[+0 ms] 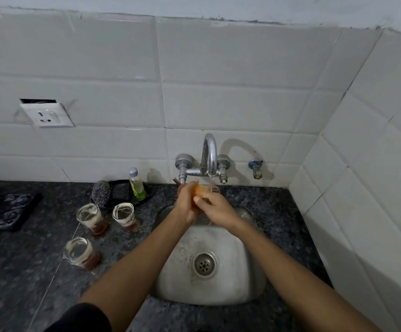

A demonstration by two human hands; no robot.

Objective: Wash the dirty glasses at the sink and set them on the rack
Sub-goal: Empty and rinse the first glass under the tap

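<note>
Over the steel sink [240, 279], my left hand [186, 203] and my right hand [215, 208] together hold a glass [205, 189] under the running tap [209, 154]. The glass looks orange-tinted and is tilted, with water falling onto it. My fingers hide most of it. Three dirty glasses stand on the dark counter to the left: one [90, 219], a second [124, 215] and a third nearer me [79, 252]. Each has white residue at the rim and brown liquid at the bottom.
Behind the glasses lie a steel scrubber [100, 193], a black tray [122, 191] and a bottle of green liquid [137, 184]. A dark cloth [5, 210] lies at the far left. A wall socket [47, 115] sits on the white tiles. A small valve [256, 168] is right of the tap.
</note>
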